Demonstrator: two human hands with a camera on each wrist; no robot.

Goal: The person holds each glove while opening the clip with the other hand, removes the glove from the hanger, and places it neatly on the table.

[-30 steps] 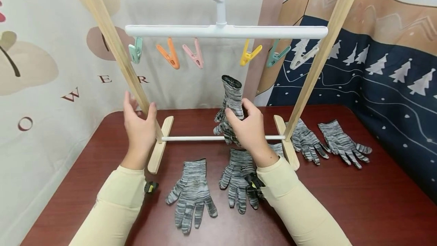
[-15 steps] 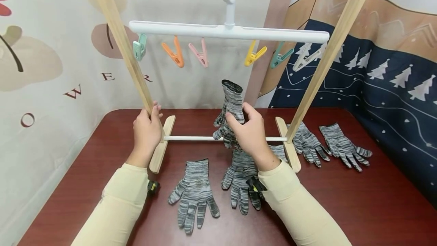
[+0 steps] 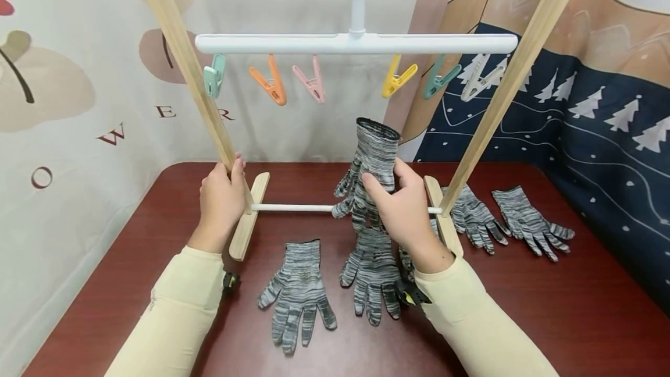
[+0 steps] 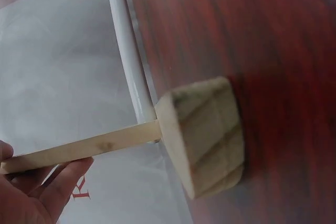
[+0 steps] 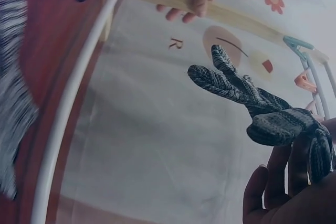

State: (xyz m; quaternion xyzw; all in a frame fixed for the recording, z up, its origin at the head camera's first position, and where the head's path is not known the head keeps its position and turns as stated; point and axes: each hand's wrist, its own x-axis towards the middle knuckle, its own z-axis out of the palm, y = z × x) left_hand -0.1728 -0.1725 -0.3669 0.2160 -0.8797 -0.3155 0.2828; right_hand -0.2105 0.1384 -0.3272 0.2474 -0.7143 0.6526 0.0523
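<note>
My left hand (image 3: 222, 196) grips the left wooden post (image 3: 196, 86) of a rack, low down near its foot. In the left wrist view, the fingers (image 4: 68, 179) of that hand curl round the same post. A grey-and-black striped knit glove (image 3: 378, 153) hangs cuff-up in my right hand (image 3: 405, 208), pinched between thumb and fingers above the rack's lower white rod (image 3: 293, 207). In the right wrist view, the glove's fingers (image 5: 226, 85) stick out past the hand. Above it is a white hanger (image 3: 277, 44) with several clips, such as the yellow clip (image 3: 396, 77) and pink clip (image 3: 311, 80).
Two striped gloves lie in front, a left one (image 3: 300, 295) and a middle one (image 3: 371, 275); another is partly hidden under my right wrist. Two more gloves (image 3: 531, 223) lie beyond the right post (image 3: 508, 92). The red-brown table (image 3: 131, 284) meets printed cloth backdrops.
My left hand has closed round the left post, from loosely open beside it. The right hand has shifted right with the glove, whose cuff now faces forward more broadly.
</note>
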